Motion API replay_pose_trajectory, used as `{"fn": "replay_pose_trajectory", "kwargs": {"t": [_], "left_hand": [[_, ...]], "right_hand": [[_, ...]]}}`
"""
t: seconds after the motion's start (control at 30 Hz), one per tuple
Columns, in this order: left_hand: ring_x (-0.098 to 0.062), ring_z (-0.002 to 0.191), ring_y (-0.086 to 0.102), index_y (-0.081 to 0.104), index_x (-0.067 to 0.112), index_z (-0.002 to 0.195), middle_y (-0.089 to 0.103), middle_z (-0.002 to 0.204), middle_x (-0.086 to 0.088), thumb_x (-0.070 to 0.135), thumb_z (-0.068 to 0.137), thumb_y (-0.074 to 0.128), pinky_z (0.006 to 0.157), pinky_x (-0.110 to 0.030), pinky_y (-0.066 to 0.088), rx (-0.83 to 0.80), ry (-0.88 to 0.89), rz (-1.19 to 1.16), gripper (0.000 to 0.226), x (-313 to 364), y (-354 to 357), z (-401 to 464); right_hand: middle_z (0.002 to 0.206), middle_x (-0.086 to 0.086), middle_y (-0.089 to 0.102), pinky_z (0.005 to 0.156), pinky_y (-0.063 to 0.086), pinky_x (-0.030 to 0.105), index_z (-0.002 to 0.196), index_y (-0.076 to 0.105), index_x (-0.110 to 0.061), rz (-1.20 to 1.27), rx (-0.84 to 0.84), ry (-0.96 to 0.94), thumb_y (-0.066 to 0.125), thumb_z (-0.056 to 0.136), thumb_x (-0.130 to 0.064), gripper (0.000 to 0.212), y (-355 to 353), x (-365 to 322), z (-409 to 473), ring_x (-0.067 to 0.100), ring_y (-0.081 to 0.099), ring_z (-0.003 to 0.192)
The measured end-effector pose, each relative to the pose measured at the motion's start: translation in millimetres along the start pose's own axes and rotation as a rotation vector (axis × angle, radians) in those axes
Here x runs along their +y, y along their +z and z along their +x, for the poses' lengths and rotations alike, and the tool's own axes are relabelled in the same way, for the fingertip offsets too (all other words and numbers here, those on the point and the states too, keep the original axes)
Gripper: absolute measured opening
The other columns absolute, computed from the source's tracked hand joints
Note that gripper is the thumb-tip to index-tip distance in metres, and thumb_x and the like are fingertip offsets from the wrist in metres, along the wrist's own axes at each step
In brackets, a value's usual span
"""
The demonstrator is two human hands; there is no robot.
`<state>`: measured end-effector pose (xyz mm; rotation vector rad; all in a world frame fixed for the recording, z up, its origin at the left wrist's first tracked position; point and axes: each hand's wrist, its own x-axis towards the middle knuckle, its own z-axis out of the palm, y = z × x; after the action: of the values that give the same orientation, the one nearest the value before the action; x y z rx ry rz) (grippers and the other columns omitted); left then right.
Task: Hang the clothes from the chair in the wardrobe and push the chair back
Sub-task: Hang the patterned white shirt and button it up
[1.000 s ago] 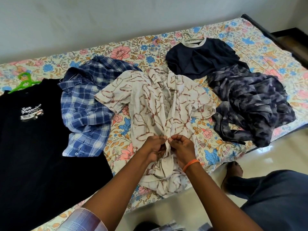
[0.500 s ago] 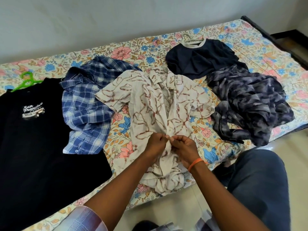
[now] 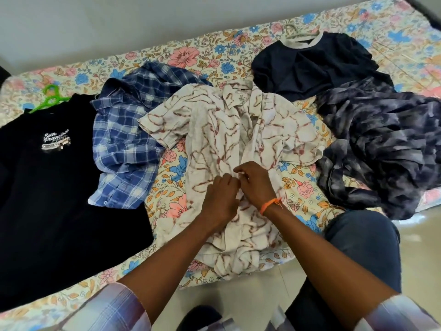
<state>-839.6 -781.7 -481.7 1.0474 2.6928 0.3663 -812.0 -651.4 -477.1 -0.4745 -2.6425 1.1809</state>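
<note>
Your left hand [image 3: 220, 199] and right hand [image 3: 256, 181] meet at the centre of the view, fingers curled, each grip pinching the front edge of the cream shirt [image 3: 214, 139] where its two front panels come together. The fingertips of both hands are just about touching each other over the placket. An orange band [image 3: 268, 204] sits on your right wrist.

The cream shirt, patterned with brown lines, lies face up on the bed [image 3: 191, 51], collar toward 12 o'clock and hem bunched at the bed's near edge toward 6 o'clock. Its short sleeves spread out toward 10 and 2 o'clock.

At 9 o'clock from your hands lies the blue check shirt [image 3: 124, 139], crumpled, its right edge touching the cream shirt's sleeve. Further out at 9 o'clock the black tee [image 3: 59, 199] with a white chest print lies flat, overlapped by the check shirt along one side. A green hanger [image 3: 50, 97] pokes out at its neck, toward 10 o'clock.

At 1 o'clock lies the navy tee [image 3: 315, 65] with a pale collar, and a pale hanger [image 3: 294, 29] hook shows above the neck. At 3 o'clock the grey mottled garment [image 3: 381, 144] lies in a heap, touching the navy tee and reaching the bed's near edge.

Your knee [image 3: 362, 235] in dark trousers is at 4 o'clock, against the bed's edge, and your checked sleeves show at 7 and 5 o'clock
</note>
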Motion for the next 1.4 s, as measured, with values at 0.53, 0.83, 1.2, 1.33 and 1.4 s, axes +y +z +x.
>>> {"fn": "replay_pose_trajectory", "kwargs": {"t": [0.53, 0.83, 1.2, 1.33, 1.4], "left_hand": [[-0.029, 0.092, 0.060, 0.061, 0.014, 0.100, 0.066, 0.092, -0.008, 0.033, 0.098, 0.049, 0.067, -0.035, 0.045, 0.039, -0.256, -0.102, 0.023, -4.5, -9.0, 55.7], [-0.022, 0.086, 0.063, 0.070, 0.019, 0.083, 0.069, 0.087, 0.000, 0.024, 0.092, 0.059, 0.081, -0.035, 0.050, 0.086, -0.361, -0.232, 0.015, 2.8, 7.3, 76.0], [-0.008, 0.070, 0.060, 0.067, 0.015, 0.072, 0.064, 0.071, 0.010, 0.018, 0.082, 0.070, 0.057, -0.015, 0.041, 0.017, -0.443, -0.600, 0.011, 1.0, 2.5, 91.7], [-0.005, 0.065, 0.061, 0.069, 0.020, 0.072, 0.065, 0.069, 0.011, 0.022, 0.085, 0.071, 0.059, -0.018, 0.044, 0.071, -0.493, -0.739, 0.013, 3.7, -1.6, 82.4], [-0.005, 0.064, 0.064, 0.071, 0.019, 0.074, 0.068, 0.068, 0.008, 0.022, 0.085, 0.070, 0.059, -0.020, 0.048, 0.117, -0.508, -0.749, 0.012, 5.4, -0.9, 76.8]], "right_hand": [[0.078, 0.011, 0.062, 0.065, 0.041, 0.031, 0.076, 0.063, -0.005, 0.025, 0.016, 0.333, 0.086, 0.062, -0.015, 0.029, 4.9, 34.2, 13.6, 0.026, 0.058, 0.077], [0.066, 0.014, 0.072, 0.063, 0.062, 0.044, 0.066, 0.073, -0.005, 0.366, -0.015, 0.592, 0.075, 0.068, -0.003, 0.004, -6.4, 39.8, 24.2, 0.030, 0.071, 0.060], [0.075, 0.012, 0.067, 0.061, 0.061, 0.031, 0.089, 0.068, 0.001, 0.813, -0.204, 0.890, 0.070, 0.084, 0.008, 0.009, -36.0, 43.4, 39.4, 0.020, 0.063, 0.065], [0.073, 0.012, 0.065, 0.065, 0.057, 0.037, 0.084, 0.068, -0.006, 0.835, -0.107, 0.895, 0.069, 0.087, 0.002, 0.009, -28.1, 41.1, 42.0, 0.022, 0.059, 0.063], [0.068, 0.012, 0.063, 0.060, 0.056, 0.037, 0.085, 0.068, -0.008, 0.713, -0.074, 0.759, 0.068, 0.089, -0.003, 0.006, -20.3, 40.0, 36.7, 0.023, 0.057, 0.057]]}}
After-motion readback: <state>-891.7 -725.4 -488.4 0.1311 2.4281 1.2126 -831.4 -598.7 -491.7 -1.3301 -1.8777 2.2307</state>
